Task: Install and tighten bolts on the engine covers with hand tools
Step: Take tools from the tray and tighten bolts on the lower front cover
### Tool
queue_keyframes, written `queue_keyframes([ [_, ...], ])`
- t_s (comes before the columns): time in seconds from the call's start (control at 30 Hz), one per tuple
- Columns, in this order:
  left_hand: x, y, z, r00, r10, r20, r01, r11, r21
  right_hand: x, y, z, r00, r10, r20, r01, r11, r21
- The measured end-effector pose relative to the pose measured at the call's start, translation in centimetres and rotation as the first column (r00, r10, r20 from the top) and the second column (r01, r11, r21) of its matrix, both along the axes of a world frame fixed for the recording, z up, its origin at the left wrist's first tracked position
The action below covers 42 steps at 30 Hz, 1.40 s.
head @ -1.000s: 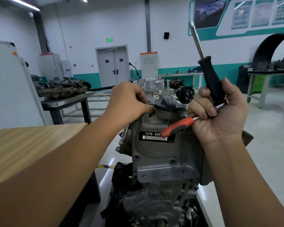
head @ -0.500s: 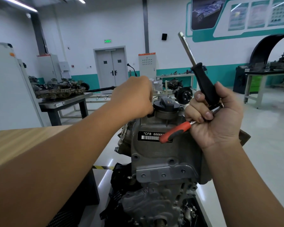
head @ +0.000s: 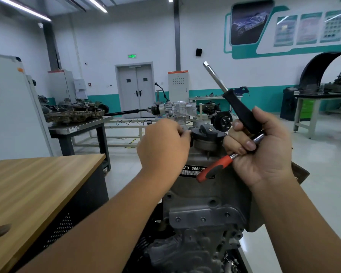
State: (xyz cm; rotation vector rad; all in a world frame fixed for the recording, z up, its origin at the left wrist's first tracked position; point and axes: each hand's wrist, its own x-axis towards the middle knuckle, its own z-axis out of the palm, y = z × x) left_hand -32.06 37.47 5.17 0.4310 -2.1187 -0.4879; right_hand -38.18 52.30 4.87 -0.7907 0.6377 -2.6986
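Left hand [head: 162,146]: fingers curled at the top of the engine [head: 205,196], just left of the black cap [head: 207,133]; fingertips pinch something small there, too hidden to tell what
Right hand [head: 264,148]: fingers wrapped tight round two tools, raised beside the cap
Driver [head: 242,113]: black handle in the right fist, steel shaft tilted up and left
Ratchet [head: 215,170]: orange grip juts down-left from the same fist, across the engine's label
Engine: upright at centre, between both forearms
Worktop [head: 34,184]: wooden, at the left
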Motion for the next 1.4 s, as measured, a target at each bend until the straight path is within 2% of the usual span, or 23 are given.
queue_keyframes([
  [0.1, -0.1, 0.7, 0.3, 0.995, 0.082, 0.054, -0.079, 0.996, -0.047, 0.1, -0.4, -0.1, 0.999, -0.041, -0.014, 0.041, 0.998, 0.043],
  [0.27, -0.6, 1.5, 0.5, 0.994, 0.099, 0.043, -0.099, 0.995, 0.008, 0.2, -0.7, -0.1, 0.994, -0.095, -0.062, 0.102, 0.989, 0.106],
  [0.4, -0.6, 0.6, -1.0, 0.991, -0.066, -0.118, 0.075, 0.994, 0.075, 0.1, -0.8, -0.1, 0.992, -0.107, -0.064, 0.114, 0.987, 0.114],
  [0.53, -1.0, 0.2, -2.2, 0.94, -0.19, -0.283, 0.226, 0.969, 0.1, 0.0, -0.8, -0.1, 0.996, -0.085, -0.034, 0.088, 0.992, 0.088],
  [0.63, -0.8, 0.0, -3.2, 0.877, -0.302, -0.374, 0.376, 0.916, 0.142, -0.1, -0.6, -0.1, 0.997, -0.067, -0.025, 0.068, 0.995, 0.077],
  [0.7, -0.3, -0.6, -4.0, 0.846, -0.386, -0.368, 0.446, 0.89, 0.094, -0.1, -0.6, -0.2, 0.998, -0.055, -0.024, 0.057, 0.995, 0.081],
  [0.8, 0.1, -1.7, -5.3, 0.869, -0.429, -0.246, 0.42, 0.903, -0.09, -0.2, -0.5, -0.3, 0.999, -0.044, -0.031, 0.047, 0.996, 0.076],
  [0.87, 0.0, -2.2, -5.9, 0.863, -0.44, -0.249, 0.418, 0.898, -0.137, -0.2, -0.5, -0.2, 0.999, -0.041, -0.032, 0.043, 0.997, 0.07],
  [0.93, -0.5, -2.3, -6.1, 0.836, -0.473, -0.278, 0.463, 0.88, -0.103, -0.2, -0.6, -0.2, 0.999, -0.041, -0.031, 0.043, 0.996, 0.075],
  [1.03, -1.2, -2.3, -6.0, 0.772, -0.535, -0.344, 0.578, 0.815, 0.029, -0.1, -0.6, -0.3, 0.998, -0.035, -0.047, 0.038, 0.996, 0.084],
  [1.23, -1.7, -3.1, -5.3, 0.731, -0.588, -0.347, 0.639, 0.768, 0.044, -0.1, -0.9, -0.3, 0.995, -0.03, -0.095, 0.041, 0.993, 0.111],
  [1.4, -1.8, -2.8, -6.0, 0.694, -0.573, -0.435, 0.645, 0.764, 0.023, 0.1, -0.9, -0.3, 0.995, -0.032, -0.089, 0.043, 0.992, 0.12],
])
